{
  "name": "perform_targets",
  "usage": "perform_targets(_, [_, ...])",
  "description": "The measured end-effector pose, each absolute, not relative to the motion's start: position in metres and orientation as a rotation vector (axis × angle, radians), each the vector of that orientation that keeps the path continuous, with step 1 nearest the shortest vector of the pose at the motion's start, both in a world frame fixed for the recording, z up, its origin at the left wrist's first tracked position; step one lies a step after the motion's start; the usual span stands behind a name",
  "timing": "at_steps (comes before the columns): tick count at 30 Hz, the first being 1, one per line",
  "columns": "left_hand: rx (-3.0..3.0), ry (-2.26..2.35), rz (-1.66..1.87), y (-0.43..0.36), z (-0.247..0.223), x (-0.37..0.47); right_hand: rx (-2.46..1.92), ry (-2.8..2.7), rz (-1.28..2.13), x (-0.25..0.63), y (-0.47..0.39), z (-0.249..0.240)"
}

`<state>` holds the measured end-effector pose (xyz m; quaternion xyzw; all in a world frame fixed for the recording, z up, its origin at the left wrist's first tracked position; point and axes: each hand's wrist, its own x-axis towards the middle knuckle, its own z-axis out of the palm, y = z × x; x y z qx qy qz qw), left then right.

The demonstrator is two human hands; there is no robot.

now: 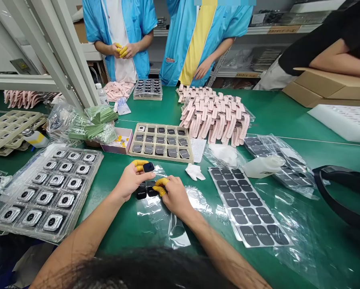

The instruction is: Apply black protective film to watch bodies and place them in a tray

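Note:
My left hand point(133, 176), with yellow finger covers, holds a small square watch body point(148, 167) between thumb and fingers, its dark face upward. Beside it my right hand point(173, 192), also in yellow finger covers, has its fingers pinched together at the edge of a black square film point(151, 188). Another black square point(141, 192) lies just left of that one. Both squares rest on clear plastic film point(155, 216) on the green table. Whether the right fingertips grip the film's edge is hard to make out.
A tray of watch bodies point(44, 196) lies left, a beige tray of dark squares point(160, 140) ahead. Sheets of black stickers point(249, 204) and a white bottle point(264, 166) sit right. Pink straps point(216, 116) are piled farther back. Two people in blue coats point(122, 36) stand opposite.

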<state>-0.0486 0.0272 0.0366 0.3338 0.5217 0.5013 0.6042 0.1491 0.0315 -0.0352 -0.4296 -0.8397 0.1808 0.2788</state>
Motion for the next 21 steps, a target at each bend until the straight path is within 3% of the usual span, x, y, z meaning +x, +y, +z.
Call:
perform_targets(7, [0.597, 1.197, 1.087, 0.029, 0.026, -0.045, -0.916, -2.444, 0.416, 0.160, 0.001, -0.001])
perform_targets(10, [0.763, 1.252, 1.106, 0.023, 0.017, -0.040, -0.823, -2.348, 0.713, 0.187, -0.020, 0.033])
perform_targets(14, [1.058, 1.280, 0.958, 0.017, 0.005, -0.031, -1.064, -1.924, 1.241, 0.216, -0.005, 0.060])
perform_targets(21, [1.141, 1.209, 0.815, 0.019, -0.006, -0.023, -1.299, -1.474, 1.514, 0.208, 0.037, 0.024])
